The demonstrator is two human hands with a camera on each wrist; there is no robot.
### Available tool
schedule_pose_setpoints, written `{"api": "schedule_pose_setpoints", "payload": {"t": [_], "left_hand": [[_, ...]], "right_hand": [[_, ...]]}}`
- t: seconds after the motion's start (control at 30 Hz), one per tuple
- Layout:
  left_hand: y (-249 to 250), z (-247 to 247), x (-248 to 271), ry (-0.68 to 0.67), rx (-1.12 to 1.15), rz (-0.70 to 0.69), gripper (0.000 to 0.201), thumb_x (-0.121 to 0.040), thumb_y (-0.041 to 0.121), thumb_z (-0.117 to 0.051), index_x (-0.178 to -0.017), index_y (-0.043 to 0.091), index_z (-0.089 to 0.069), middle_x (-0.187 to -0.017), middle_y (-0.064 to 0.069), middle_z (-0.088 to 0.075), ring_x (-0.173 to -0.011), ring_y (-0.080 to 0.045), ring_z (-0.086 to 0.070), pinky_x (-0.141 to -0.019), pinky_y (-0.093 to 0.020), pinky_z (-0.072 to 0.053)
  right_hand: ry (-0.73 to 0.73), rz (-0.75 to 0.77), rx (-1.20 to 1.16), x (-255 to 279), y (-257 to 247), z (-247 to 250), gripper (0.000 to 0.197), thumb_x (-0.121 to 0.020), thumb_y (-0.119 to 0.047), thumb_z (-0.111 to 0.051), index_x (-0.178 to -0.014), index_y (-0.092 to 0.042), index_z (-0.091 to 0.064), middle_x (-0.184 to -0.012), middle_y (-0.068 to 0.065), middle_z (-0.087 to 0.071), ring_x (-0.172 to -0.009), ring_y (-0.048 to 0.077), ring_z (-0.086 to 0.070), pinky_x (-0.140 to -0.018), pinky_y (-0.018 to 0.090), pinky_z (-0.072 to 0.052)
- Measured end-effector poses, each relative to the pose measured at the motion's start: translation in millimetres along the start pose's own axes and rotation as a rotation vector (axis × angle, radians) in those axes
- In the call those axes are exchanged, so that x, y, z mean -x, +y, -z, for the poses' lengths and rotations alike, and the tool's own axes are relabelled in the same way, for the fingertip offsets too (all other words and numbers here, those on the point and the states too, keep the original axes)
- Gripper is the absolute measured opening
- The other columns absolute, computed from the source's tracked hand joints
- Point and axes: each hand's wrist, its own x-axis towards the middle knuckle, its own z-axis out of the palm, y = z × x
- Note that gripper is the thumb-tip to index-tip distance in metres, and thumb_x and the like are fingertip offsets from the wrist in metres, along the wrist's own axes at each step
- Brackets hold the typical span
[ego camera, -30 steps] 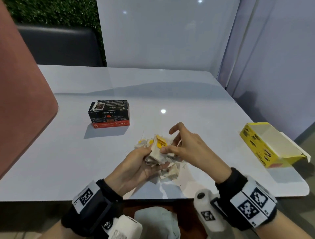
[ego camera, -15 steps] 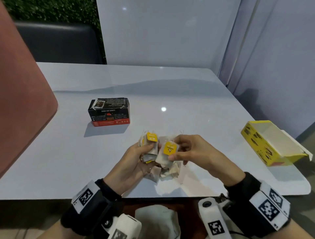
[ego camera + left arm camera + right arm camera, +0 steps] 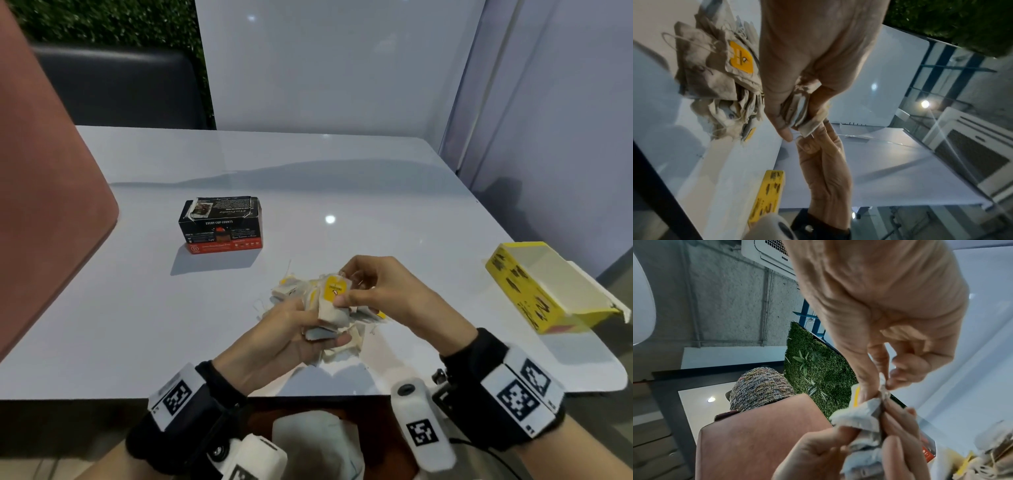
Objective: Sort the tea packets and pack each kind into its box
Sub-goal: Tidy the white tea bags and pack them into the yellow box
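Note:
Low over the table's near edge, my left hand (image 3: pixel 318 330) grips a small stack of tea bags (image 3: pixel 797 110) between thumb and fingers. My right hand (image 3: pixel 342 287) pinches one yellow-tagged tea bag (image 3: pixel 334 298) by its top and holds it against that stack. Under both hands lies a loose pile of tea bags (image 3: pixel 342 347) with strings, also seen in the left wrist view as a tangled pile (image 3: pixel 719 81). A shut black-and-red tea box (image 3: pixel 221 224) stands to the left. An open yellow tea box (image 3: pixel 513 287) lies at the table's right edge.
The white table (image 3: pixel 342 192) runs back to a white panel (image 3: pixel 325 68). A brown chair back (image 3: pixel 44 205) rises at the left. A dark seat (image 3: pixel 120 89) stands behind the table.
My right hand lifted a yellow-tagged bag out of the pile and brought it against the stack in my left hand. Both boxes stayed where they were.

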Motion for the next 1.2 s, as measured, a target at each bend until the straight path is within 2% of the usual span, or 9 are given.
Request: {"api": "schedule_pose_setpoints", "payload": {"t": [0.1,0.2,0.3,0.53,0.67,0.8,0.9,1.07,1.2], "left_hand": [[0.9,4.0,-1.3,-0.013,0.238,0.085,0.025,-0.082,0.018,-0.055,-0.098,0.009,-0.072,-0.097,-0.013,-0.064,-0.089,-0.022,-0.061,-0.086,-0.039,-0.053],[2.1,9.2,-4.7,-0.003,0.389,0.161,0.050,-0.090,0.047,-0.042,-0.105,0.009,-0.071,-0.102,-0.011,-0.064,-0.089,-0.025,-0.061,-0.086,-0.040,-0.052],[1.8,10.1,-7.1,0.005,0.397,0.187,0.065,-0.089,0.059,-0.035,-0.104,0.007,-0.071,-0.111,-0.015,-0.065,-0.091,-0.030,-0.066,-0.079,-0.041,-0.055],[2.4,10.9,-7.0,-0.013,0.359,0.211,0.069,-0.088,0.063,-0.033,-0.095,0.007,-0.074,-0.099,-0.013,-0.066,-0.090,-0.026,-0.062,-0.085,-0.038,-0.052],[4.8,10.3,-6.1,-0.043,0.379,0.190,0.054,-0.087,0.053,-0.049,-0.104,0.005,-0.067,-0.102,-0.014,-0.062,-0.093,-0.027,-0.060,-0.083,-0.041,-0.054],[5.4,12.5,-6.8,-0.076,0.346,0.158,0.039,-0.083,0.036,-0.055,-0.106,0.006,-0.067,-0.098,-0.011,-0.061,-0.088,-0.025,-0.061,-0.086,-0.039,-0.052],[5.5,14.0,-7.1,-0.081,0.345,0.148,0.038,-0.083,0.037,-0.052,-0.101,0.009,-0.072,-0.093,-0.009,-0.063,-0.087,-0.022,-0.062,-0.084,-0.038,-0.053],[3.8,12.6,-8.7,-0.075,0.431,0.174,0.045,-0.083,0.040,-0.052,-0.103,0.003,-0.068,-0.097,-0.012,-0.058,-0.090,-0.024,-0.056,-0.084,-0.040,-0.053],[1.9,10.8,-9.0,-0.060,0.457,0.179,0.041,-0.084,0.038,-0.055,-0.106,0.004,-0.061,-0.096,-0.013,-0.059,-0.087,-0.025,-0.058,-0.083,-0.043,-0.054]], "right_hand": [[0.040,0.024,0.016,0.9,-2.3,1.9,0.020,-0.068,-0.017,-0.080,-0.080,-0.017,-0.063,-0.082,0.005,-0.064,-0.070,0.012,-0.054,-0.060,0.027,-0.041],[0.004,0.040,-0.058,3.0,-9.3,9.8,0.016,-0.072,-0.011,-0.076,-0.077,-0.015,-0.061,-0.072,0.003,-0.064,-0.064,0.010,-0.055,-0.054,0.019,-0.040],[-0.062,0.037,-0.076,2.7,-15.4,15.9,0.014,-0.077,-0.008,-0.072,-0.080,-0.013,-0.060,-0.065,0.001,-0.065,-0.062,0.012,-0.055,-0.051,0.016,-0.041],[-0.158,0.020,-0.129,-6.8,-21.1,12.0,0.013,-0.079,-0.002,-0.069,-0.085,-0.008,-0.060,-0.075,0.010,-0.063,-0.065,0.017,-0.057,-0.050,0.017,-0.048],[-0.131,0.013,0.039,-15.4,-12.7,2.7,0.016,-0.077,-0.008,-0.073,-0.081,-0.017,-0.060,-0.075,0.004,-0.064,-0.067,0.017,-0.059,-0.056,0.022,-0.048],[-0.047,0.217,0.380,-7.4,-13.2,0.7,0.021,-0.079,-0.022,-0.070,-0.097,-0.026,-0.060,-0.099,-0.008,-0.060,-0.091,0.009,-0.055,-0.074,0.019,-0.046],[-0.065,0.365,0.537,4.2,-18.4,-3.3,0.020,-0.082,-0.025,-0.067,-0.101,-0.021,-0.062,-0.096,-0.010,-0.058,-0.091,0.008,-0.051,-0.080,0.024,-0.046],[0.022,0.321,0.437,5.1,-12.5,-7.1,0.004,-0.080,-0.012,-0.069,-0.084,-0.010,-0.067,-0.082,0.003,-0.071,-0.076,0.014,-0.064,-0.073,0.026,-0.049],[0.093,0.401,0.467,7.4,-12.0,-10.0,0.003,-0.083,-0.008,-0.064,-0.082,-0.011,-0.066,-0.080,0.002,-0.070,-0.074,0.016,-0.063,-0.073,0.034,-0.051]]}}
